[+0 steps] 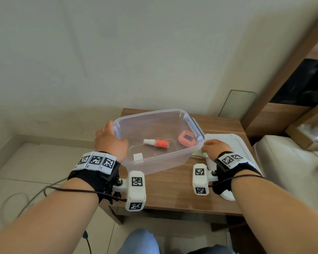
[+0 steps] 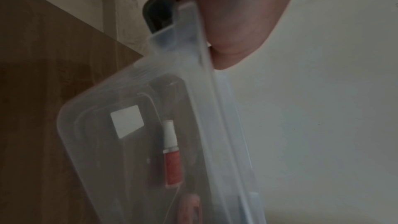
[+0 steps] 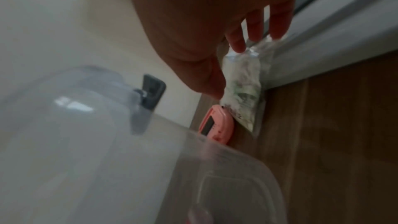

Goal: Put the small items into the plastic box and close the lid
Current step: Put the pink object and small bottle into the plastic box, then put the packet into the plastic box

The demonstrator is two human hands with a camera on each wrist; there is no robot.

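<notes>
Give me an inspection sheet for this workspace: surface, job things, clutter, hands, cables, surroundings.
Surface: wooden table, box and lid on it.
Job's things: clear plastic box tilted, holding a spray bottle and a pink gadget; white lid off, lying right of the box; small packet on the table between box and lid.
Clutter: nothing seen.
Hands: left hand grips the box's left rim; right hand pinches the packet.
Cables: thin cords at both wrists; one cable on the floor.
Surroundings: pale wall, tiled floor, wooden furniture at right.
</notes>
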